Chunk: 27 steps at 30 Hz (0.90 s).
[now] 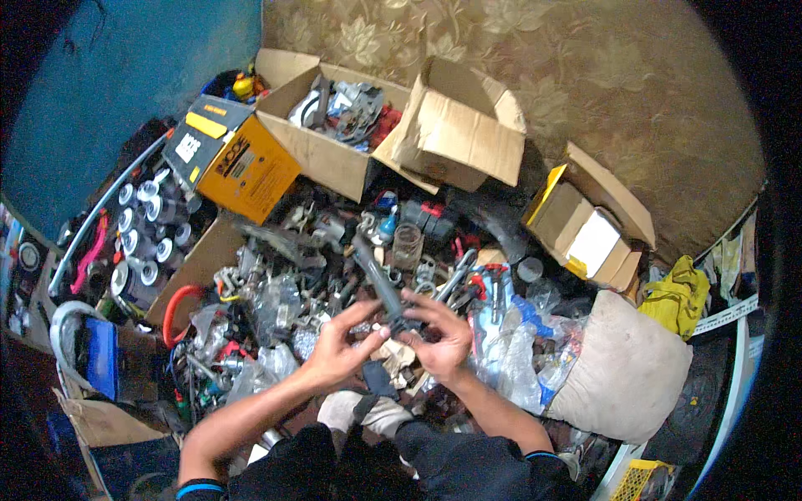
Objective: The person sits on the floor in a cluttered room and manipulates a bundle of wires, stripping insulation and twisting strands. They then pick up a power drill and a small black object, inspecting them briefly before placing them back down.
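Note:
Both my hands meet in the middle, over a pile of mixed parts [326, 288]. Between them tilts a long dark grey tube-shaped object [380, 278], its far end pointing up and to the left; its exact kind is unclear. My left hand [345, 341] pinches the near end with thumb and fingers. From the other side my right hand [441, 336] closes around the same end, its fingers slightly blurred. Just beyond the tube stands a clear glass jar [407, 245]. Right of my right hand lie clear plastic bags [510, 359] and red-handled tools [496, 284].
Open cardboard boxes [468, 142] line the back wall, one holding grey parts. A yellow and black box [251, 169] stands at the left, near several clear bottles [138, 242]. A pale cushion [622, 367] and a yellow bag [675, 298] lie right. A blue bin [102, 359] sits left.

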Motion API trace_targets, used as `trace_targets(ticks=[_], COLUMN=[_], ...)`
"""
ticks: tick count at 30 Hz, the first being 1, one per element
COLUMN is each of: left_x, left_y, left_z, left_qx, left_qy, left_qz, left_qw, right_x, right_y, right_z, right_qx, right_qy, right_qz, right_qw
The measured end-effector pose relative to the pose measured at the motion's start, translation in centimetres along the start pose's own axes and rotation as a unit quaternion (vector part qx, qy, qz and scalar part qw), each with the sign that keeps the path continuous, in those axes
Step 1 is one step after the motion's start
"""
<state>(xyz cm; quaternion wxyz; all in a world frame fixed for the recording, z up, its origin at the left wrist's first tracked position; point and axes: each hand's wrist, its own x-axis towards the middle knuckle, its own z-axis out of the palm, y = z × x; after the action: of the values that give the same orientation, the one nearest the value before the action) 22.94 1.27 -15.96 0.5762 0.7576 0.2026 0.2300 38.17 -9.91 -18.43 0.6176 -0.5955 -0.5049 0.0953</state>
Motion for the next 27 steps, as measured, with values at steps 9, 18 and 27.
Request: trace_targets(ticks=[9,18,27], left_x=[26.4,14.0,0.4], left_y=[13.9,1.5,-9.7], left_z=[0.1,-2.9,-4.1], left_qx=[0.113,0.098,0.082], left_qy=[0.102,0.047,0.036], left_qz=[0.114,0.021,-0.141], left_qw=[0.982,0.994,0.986], right_x=[26.3,11.2,-5.9], right_y=[-1.8,8.0,18.0], right_z=[-9.5,-8.0,-0.1], right_qx=[-0.039,-0.073,-0.352], right_qy=[0.122,0.267,-0.252], right_qz=[-0.028,-0.011,0.12], right_qw=[0.991,0.961,0.893])
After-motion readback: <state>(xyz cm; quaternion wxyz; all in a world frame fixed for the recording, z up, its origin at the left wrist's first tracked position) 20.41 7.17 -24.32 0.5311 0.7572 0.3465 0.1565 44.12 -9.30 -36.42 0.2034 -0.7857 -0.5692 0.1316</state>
